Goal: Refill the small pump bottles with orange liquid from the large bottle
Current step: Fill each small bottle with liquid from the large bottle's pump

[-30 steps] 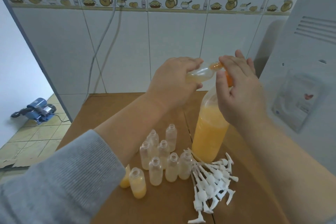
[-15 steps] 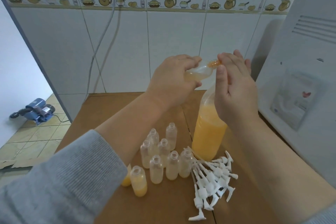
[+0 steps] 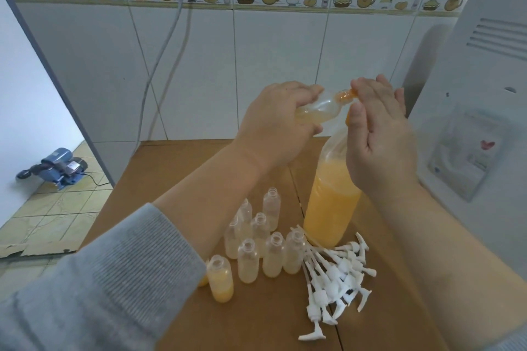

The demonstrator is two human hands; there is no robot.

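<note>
The left hand (image 3: 273, 120) grips a small bottle (image 3: 319, 110) tipped sideways, its mouth at 3 o'clock meeting the right hand (image 3: 379, 134), whose fingers are loosely straight. Below stands the large bottle (image 3: 330, 202) on the bench (image 3: 256, 319), with empty bottles (image 3: 265, 242) at its 8 o'clock and pumps (image 3: 333, 273) at its 6 o'clock.

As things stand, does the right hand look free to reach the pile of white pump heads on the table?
Probably yes. The right hand is open and holds nothing; the pump heads lie uncovered on the table below it, right of the large bottle, with nothing between.
</note>
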